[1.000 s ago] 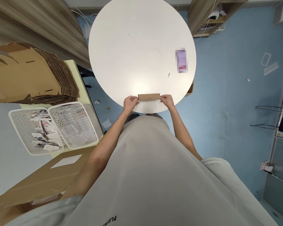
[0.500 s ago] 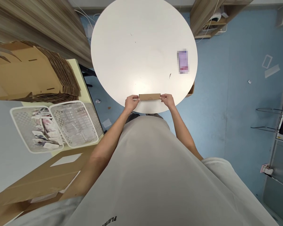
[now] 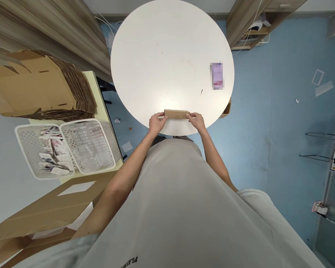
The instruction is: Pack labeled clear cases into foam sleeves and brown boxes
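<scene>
A small brown cardboard box (image 3: pixel 176 114) is at the near edge of the round white table (image 3: pixel 167 44). My left hand (image 3: pixel 157 123) grips its left end, thumb on the near side and fingers behind. At the right end, my right hand (image 3: pixel 196 121) holds the box in the same way, with the thumb pressed on its front face. What is inside the box cannot be seen. Farther off on the table's right side lies a purple, blurred rectangular item (image 3: pixel 217 76), apart from both hands.
Left of me, a side table (image 3: pixel 96 89) bears a stack of flattened cardboard boxes (image 3: pixel 44 85). Two white baskets there hold picture packets (image 3: pixel 54 152) and clear plastic cases (image 3: pixel 89 147). A large open carton (image 3: pixel 53 201) stands nearer. Paper scraps (image 3: pixel 324 88) lie on the blue floor.
The box has tipped slightly, showing more of its near face. My right thumb has shifted inward onto that face. The whole view has moved a little.
</scene>
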### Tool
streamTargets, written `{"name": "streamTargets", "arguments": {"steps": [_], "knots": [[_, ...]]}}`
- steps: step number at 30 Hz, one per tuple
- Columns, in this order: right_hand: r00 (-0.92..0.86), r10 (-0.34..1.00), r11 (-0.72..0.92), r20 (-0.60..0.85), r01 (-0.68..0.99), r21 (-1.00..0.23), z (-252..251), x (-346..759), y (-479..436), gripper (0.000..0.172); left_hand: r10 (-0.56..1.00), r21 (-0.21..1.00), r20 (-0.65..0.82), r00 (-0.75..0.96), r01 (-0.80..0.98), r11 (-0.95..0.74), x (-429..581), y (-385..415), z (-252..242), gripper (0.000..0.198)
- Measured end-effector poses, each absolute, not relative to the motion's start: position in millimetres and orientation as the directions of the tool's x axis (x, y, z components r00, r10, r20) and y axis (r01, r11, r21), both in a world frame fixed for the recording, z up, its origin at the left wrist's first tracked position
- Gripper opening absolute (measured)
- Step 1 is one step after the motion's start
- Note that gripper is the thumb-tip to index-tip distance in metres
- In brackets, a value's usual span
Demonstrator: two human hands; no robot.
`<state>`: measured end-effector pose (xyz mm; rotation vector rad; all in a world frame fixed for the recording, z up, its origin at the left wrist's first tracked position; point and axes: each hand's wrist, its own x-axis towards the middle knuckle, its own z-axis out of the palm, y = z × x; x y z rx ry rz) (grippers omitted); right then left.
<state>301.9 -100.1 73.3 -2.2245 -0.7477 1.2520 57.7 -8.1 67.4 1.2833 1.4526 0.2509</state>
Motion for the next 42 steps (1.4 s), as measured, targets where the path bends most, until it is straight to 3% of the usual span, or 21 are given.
{"name": "streamTargets", "arguments": {"steps": [3,7,12,18,25,30,42], "knots": [[0.476,0.665,-0.726,-0.575,0.232,-0.647,78,301,-100,0.034,0.804,0.734,-0.563,0.19,0.561,0.382,61,-10,75,0.035],[0.468,0.652,-0.742,-0.597,0.23,-0.63,74,306,-104,0.024,0.804,0.701,-0.572,0.163,0.607,0.376,63,-15,68,0.033],[0.44,0.594,-0.798,-0.673,0.217,-0.562,54,306,-116,0.014,0.768,0.608,-0.628,0.126,0.695,0.384,64,-27,42,0.019],[0.415,0.568,-0.823,-0.711,0.286,-0.49,37,301,-128,0.015,0.699,0.482,-0.715,-0.011,0.717,0.504,65,-42,16,0.023],[0.257,0.584,-0.783,-0.77,0.429,-0.451,25,321,-116,0.011,0.699,0.463,-0.702,-0.137,0.658,0.594,65,-47,-5,0.035],[0.167,0.64,-0.709,-0.75,0.506,-0.492,27,333,-108,0.014,0.707,0.445,-0.682,-0.188,0.661,0.604,73,-53,4,0.036],[0.36,0.711,-0.7,-0.604,0.446,-0.558,52,408,-162,0.023,0.782,0.541,-0.605,-0.148,0.644,0.54,172,-145,36,0.028]]}}
